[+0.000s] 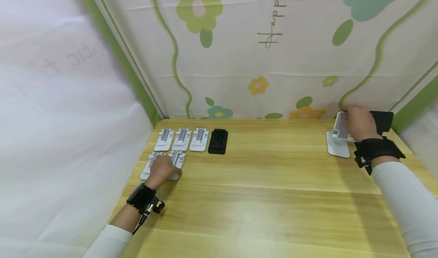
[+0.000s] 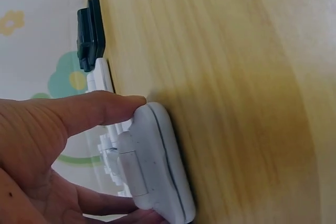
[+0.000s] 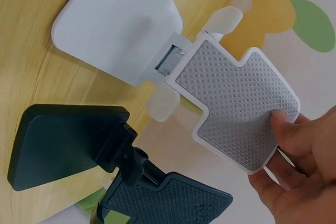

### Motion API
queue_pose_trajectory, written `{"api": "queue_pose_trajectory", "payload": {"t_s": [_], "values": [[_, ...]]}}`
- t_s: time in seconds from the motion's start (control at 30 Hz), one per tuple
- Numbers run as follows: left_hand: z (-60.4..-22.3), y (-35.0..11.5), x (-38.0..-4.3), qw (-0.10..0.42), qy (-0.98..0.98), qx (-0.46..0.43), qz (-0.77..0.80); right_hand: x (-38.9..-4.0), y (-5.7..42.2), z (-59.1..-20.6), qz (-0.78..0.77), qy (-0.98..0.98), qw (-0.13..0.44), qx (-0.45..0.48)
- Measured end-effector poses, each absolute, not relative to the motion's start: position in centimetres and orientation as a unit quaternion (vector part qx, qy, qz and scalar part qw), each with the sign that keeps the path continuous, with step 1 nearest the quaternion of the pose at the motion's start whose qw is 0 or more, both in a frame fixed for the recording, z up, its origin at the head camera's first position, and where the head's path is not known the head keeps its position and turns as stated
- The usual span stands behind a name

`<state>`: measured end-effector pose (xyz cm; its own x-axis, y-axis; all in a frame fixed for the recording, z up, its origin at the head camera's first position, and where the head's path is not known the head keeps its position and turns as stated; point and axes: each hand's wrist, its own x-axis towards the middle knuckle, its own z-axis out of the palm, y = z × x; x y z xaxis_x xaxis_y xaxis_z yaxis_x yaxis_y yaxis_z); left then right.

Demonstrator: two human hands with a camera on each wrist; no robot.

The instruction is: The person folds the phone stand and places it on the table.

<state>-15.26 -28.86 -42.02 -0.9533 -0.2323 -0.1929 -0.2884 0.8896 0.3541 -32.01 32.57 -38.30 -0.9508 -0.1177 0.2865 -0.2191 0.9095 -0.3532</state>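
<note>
On the table's left side my left hand point(image 1: 162, 170) grips a folded white phone stand point(image 2: 160, 166) across its width. The thumb point(image 2: 113, 109) is on one edge and fingers are at the opposite edge, partly hidden. Another folded white stand point(image 1: 147, 171) lies beside it, partly behind the hand. At the back right, my right hand point(image 1: 361, 123) pinches the upper plate of an unfolded white phone stand point(image 3: 239, 106), thumb on the textured grey pad. The base point(image 1: 338, 146) of that stand rests on the table. Next to it stands an unfolded black phone stand point(image 3: 71, 145).
Behind my left hand lies a row of folded stands: white ones point(image 1: 164, 139) and, at its right end, a black one point(image 1: 218, 141). A printed curtain point(image 1: 232, 60) hangs along the back edge of the wooden table point(image 1: 260, 182), with a white sheet point(image 1: 68, 136) at left.
</note>
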Motion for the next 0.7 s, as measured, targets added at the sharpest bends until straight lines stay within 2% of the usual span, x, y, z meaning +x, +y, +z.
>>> {"api": "queue_pose_trajectory", "payload": {"t_s": [0.23,0.4,0.57,0.7], "values": [[-41.1,-28.5,-15.2,0.081,0.973,-0.125,0.178,-31.8,32.5,-37.9,0.198,-0.964,0.148,0.101],[-39.4,-27.0,-15.1,0.044,0.981,-0.095,0.165,-31.1,31.1,-36.4,0.166,-0.964,0.151,0.144],[-37.3,-23.1,-15.7,0.014,0.977,-0.053,0.205,-30.2,27.4,-34.9,0.177,-0.953,0.168,0.182],[-36.1,-18.7,-16.5,0.023,0.957,-0.017,0.289,-28.9,23.6,-33.5,0.190,-0.939,0.178,0.225]]}}
